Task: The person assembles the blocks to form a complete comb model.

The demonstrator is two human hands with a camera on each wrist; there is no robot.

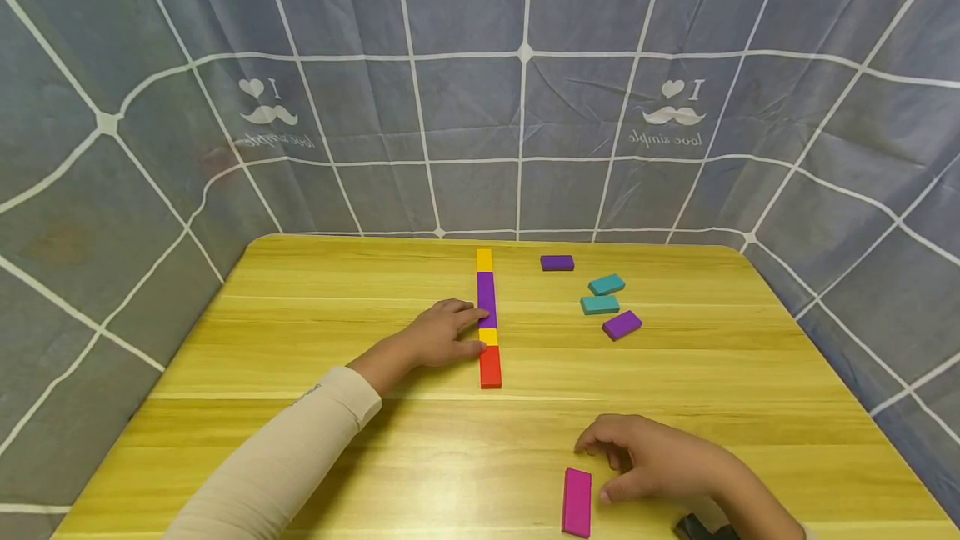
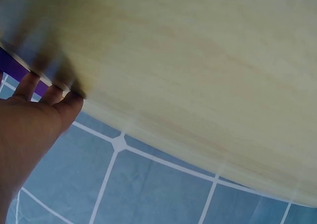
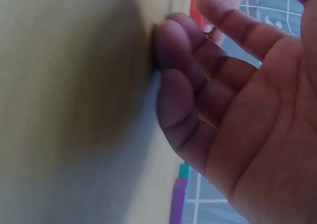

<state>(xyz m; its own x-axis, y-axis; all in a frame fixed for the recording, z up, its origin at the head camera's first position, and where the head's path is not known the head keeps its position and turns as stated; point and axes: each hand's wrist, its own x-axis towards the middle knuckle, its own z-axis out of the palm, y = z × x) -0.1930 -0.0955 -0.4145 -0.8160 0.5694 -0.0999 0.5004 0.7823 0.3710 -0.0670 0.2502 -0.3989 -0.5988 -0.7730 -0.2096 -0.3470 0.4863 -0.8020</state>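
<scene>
Left hand [image 1: 437, 335] on the block row [image 1: 487, 294], right hand [image 1: 663, 458] by the pink block [image 1: 577, 502].
The left, outstretched, touches the row; the right, loosely curled, holds nothing, and the pink block lies on the table [image 1: 450, 457].

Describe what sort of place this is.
Probably a makeshift, curtained-off tabletop booth: a grey-blue curtain with white grid lines hangs around three sides of a wood-grain table, on which coloured blocks lie.

Bare wooden tabletop [image 1: 517, 440] leaves a passage between the red block [image 1: 491, 368] and the magenta block [image 1: 577, 503], while the right hand [image 1: 660, 457] obstructs the magenta block's right side.
</scene>
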